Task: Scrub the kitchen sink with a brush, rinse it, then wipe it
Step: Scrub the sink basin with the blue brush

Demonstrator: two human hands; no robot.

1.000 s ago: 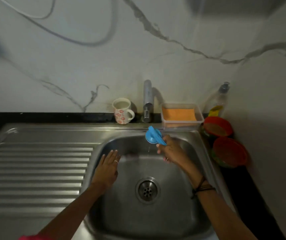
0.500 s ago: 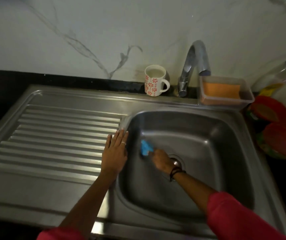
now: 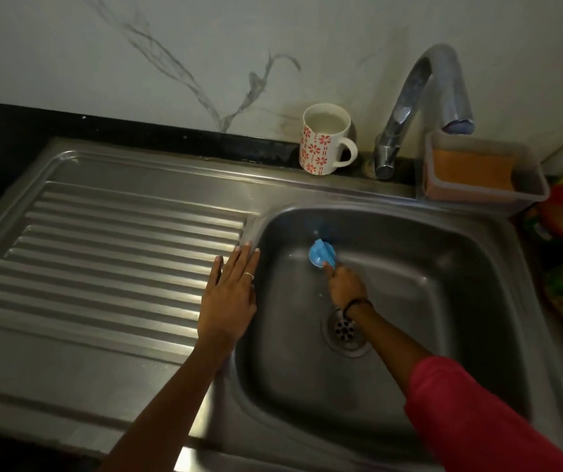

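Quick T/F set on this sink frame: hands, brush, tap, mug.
1. The right hand grips the blue brush inside the basin. True.
2. The left hand holds a sponge. False: it lies flat and empty, at the basin's left edge.
3. Water streams from the tap. False: no stream shows.
4. The floral mug stands left of the tap. True.
5. The brush covers the drain. False: it lies beyond the drain.

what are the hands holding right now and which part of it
The right hand grips the blue brush by its handle, head toward the basin's back wall. The left hand holds nothing, lying flat on the sink edge by the drainboard.
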